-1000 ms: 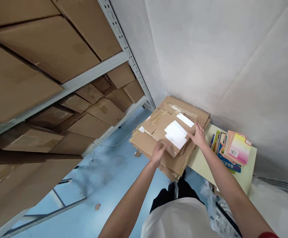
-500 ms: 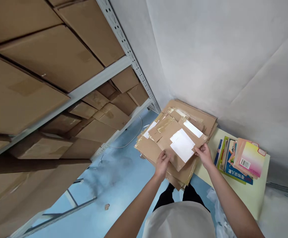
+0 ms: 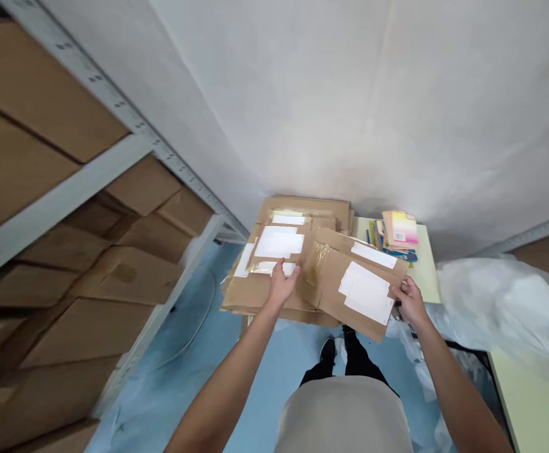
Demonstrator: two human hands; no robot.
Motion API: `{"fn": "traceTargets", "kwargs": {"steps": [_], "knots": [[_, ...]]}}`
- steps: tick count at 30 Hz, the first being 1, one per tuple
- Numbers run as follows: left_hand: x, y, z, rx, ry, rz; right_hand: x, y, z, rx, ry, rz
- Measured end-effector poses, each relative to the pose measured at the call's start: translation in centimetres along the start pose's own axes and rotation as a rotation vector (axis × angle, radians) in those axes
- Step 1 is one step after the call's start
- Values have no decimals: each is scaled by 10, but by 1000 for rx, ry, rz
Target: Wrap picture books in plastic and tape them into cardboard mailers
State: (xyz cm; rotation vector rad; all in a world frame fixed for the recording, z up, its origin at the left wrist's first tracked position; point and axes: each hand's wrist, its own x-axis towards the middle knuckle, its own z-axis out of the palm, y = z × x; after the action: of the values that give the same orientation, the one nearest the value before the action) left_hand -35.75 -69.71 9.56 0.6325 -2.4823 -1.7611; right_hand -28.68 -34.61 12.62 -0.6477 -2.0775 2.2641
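My right hand (image 3: 409, 301) grips the right edge of a flattened cardboard box (image 3: 330, 284), which has white labels on it and shiny tape at its left side. The box is tilted, its left part over a stack of flattened cardboard (image 3: 243, 296). Over that stack, my left hand (image 3: 284, 284) is open, thumb and fingers apart. It is at another flattened box with white labels (image 3: 279, 241); whether its fingertips press on it I cannot tell.
Books (image 3: 403, 230) lie on a pale yellow table (image 3: 428, 267) against the white wall. Clear plastic wrap (image 3: 501, 302) bulges at the right. Metal shelving (image 3: 180, 277) filled with cardboard boxes (image 3: 123, 277) runs along the left. My feet stand on a blue floor.
My right hand has moved the flattened box rightwards, away from the stack's top. My left hand has let go of it and opened over the stack. The view has turned right.
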Motion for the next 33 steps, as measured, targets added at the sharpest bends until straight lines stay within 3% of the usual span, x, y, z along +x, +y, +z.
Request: {"fn": "traceTargets", "kwargs": {"steps": [4, 8, 13, 19, 23, 26, 29, 33], "knots": [[-6, 36, 63, -79, -323, 25, -63, 2, -63, 19, 91, -114], [-50, 71, 129, -170, -655, 173, -129, 10, -123, -38, 280, -195], [-139, 98, 205, -241, -959, 264, -219, 23, -196, -142, 674, -276], [-278, 113, 300, -217, -1333, 312, -327, 55, -291, -260, 1145, -226], [-362, 117, 363, -117, -1401, 363, -382, 71, -353, -349, 1332, -149], [-410, 118, 406, -21, -1386, 439, -406, 73, -393, -410, 1447, -64], [-445, 117, 442, 42, -1327, 522, -415, 73, -422, -417, 1504, -15], [-478, 117, 485, 99, -1306, 521, -414, 79, -445, -415, 1463, -18]]}}
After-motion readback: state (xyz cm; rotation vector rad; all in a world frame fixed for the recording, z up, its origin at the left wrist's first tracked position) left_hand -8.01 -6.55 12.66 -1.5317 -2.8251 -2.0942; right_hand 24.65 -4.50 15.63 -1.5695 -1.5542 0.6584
